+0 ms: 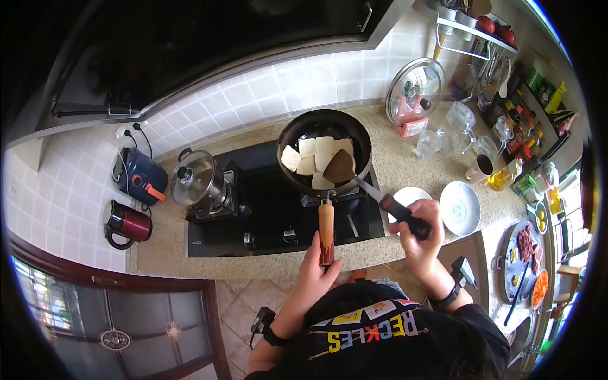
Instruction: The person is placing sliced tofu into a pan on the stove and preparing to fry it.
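Observation:
A dark frying pan (291,130) sits on the right burner with several white slabs (324,152) in it. My left hand (314,269) is closed round the end of the pan's wooden handle (326,221). In my right hand (421,234) is the black handle of a spatula (340,166); its dark blade lies over the slabs at the pan's right side. Just right of the pan, a white bowl (411,192) is partly hidden by the spatula and my right hand. Beside it stands a pale patterned bowl (460,209).
A lidded steel pot (199,180) occupies the left burner. Farther left are an air fryer (140,177) and a red kettle (130,221). A glass lid (416,88) leans against the wall behind glass jugs (460,117). At the right lies a platter of meat and vegetables (516,278).

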Tool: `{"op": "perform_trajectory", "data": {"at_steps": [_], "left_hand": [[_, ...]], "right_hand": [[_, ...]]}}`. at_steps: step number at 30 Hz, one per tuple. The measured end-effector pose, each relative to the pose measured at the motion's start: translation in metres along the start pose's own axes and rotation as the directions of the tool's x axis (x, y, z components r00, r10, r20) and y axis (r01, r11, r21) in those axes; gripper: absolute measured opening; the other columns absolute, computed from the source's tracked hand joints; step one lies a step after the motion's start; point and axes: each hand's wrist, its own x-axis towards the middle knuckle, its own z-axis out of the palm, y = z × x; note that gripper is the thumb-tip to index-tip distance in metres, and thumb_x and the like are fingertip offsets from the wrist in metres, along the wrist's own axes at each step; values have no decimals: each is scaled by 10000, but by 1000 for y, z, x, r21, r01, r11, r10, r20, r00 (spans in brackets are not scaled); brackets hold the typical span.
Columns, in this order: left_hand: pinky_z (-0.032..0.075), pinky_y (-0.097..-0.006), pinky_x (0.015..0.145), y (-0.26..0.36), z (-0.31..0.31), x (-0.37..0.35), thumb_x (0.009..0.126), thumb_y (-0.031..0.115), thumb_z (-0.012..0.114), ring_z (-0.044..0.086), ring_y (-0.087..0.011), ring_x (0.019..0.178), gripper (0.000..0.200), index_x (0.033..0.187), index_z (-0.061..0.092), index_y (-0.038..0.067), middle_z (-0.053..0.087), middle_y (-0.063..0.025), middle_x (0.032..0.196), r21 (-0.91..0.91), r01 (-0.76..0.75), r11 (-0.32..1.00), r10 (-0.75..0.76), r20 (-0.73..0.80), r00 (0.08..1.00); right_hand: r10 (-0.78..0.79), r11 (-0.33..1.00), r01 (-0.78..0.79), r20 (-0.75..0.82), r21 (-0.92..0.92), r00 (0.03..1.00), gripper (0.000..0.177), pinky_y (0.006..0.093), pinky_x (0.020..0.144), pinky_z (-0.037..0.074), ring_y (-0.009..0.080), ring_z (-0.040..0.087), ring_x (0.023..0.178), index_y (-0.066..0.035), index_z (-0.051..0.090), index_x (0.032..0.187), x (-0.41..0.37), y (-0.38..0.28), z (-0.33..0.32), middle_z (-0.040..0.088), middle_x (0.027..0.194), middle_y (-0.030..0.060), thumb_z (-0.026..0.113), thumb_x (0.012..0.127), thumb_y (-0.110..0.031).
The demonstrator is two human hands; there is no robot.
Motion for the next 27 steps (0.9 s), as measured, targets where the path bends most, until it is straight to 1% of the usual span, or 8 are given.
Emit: {"op": "perform_trajectory", "data": {"at_steps": [2, 6, 11, 19, 21, 23, 25, 27], "left_hand": [[486, -224, 700, 4, -1, 4, 837, 21, 594, 524, -108, 921, 686, 1398, 199, -1, 489, -87, 1110, -64, -5, 998, 5, 8, 1000], [475, -208, 647, 9, -7, 15, 850, 32, 576, 536, -76, 810, 635, 1390, 243, 32, 535, -44, 1012, -293, 267, 918, -250, 96, 964], [480, -240, 612, 23, -4, 37, 876, 110, 542, 562, -110, 719, 495, 1319, 339, 21, 565, -57, 951, -456, 492, 741, -482, 148, 863], [443, -277, 531, 4, -10, 52, 832, 51, 522, 523, -132, 588, 418, 1230, 397, 40, 504, -43, 758, -733, 623, 273, -453, 473, 756], [422, -275, 498, 9, -6, 56, 833, 53, 550, 498, -116, 554, 367, 1173, 410, 61, 468, -28, 707, -700, 654, 285, -487, 482, 728], [417, -279, 477, 8, -7, 56, 829, 50, 583, 490, -110, 528, 313, 1086, 408, 77, 457, -23, 687, -631, 671, 390, -540, 433, 722], [414, -280, 458, 9, -14, 58, 825, 42, 600, 484, -106, 512, 292, 1026, 391, 83, 458, -22, 677, -627, 687, 369, -533, 462, 708], [389, -266, 444, 7, -23, 57, 826, 39, 586, 471, -113, 512, 245, 1002, 423, 85, 443, -17, 668, -598, 697, 396, -553, 451, 701]], "right_hand": [[-49, 991, 58, 82, -121, 995, 269, 292, 642, 569, 188, 561, 798, -6, 480, 930, -5, 9, -4, 432, 973, 157, 585, 713, 114], [116, 992, -120, 106, 33, 988, 268, 292, 653, 536, 216, 522, 882, -20, 507, 914, -24, 23, -11, 450, 949, 164, 572, 698, 126], [219, 972, -178, 334, -150, 917, 310, 349, 780, 454, 285, 485, 963, -19, 524, 880, -45, 41, -25, 471, 990, 173, 542, 627, 159], [333, 896, -166, 377, -412, 864, 270, 397, 737, 446, 381, 494, 938, -12, 463, 808, -55, 41, -16, 452, 1032, 207, 558, 607, 141], [303, 878, -102, 378, -467, 875, 317, 430, 696, 453, 411, 513, 867, -17, 439, 874, -58, 45, -11, 458, 1016, 208, 566, 617, 118], [553, 756, -287, 341, -588, 760, 376, 446, 697, 457, 421, 526, 819, -23, 404, 937, -62, 42, -5, 464, 988, 203, 573, 623, 93], [535, 740, -253, 316, -624, 783, 426, 462, 674, 462, 415, 554, 785, -28, 387, 1043, -67, 46, 1, 495, 992, 223, 577, 666, 28], [561, 718, -310, 256, -623, 787, 475, 440, 610, 439, 407, 567, 715, -20, 344, 1173, -65, 43, 11, 549, 808, 224, 511, 728, -8]]}}
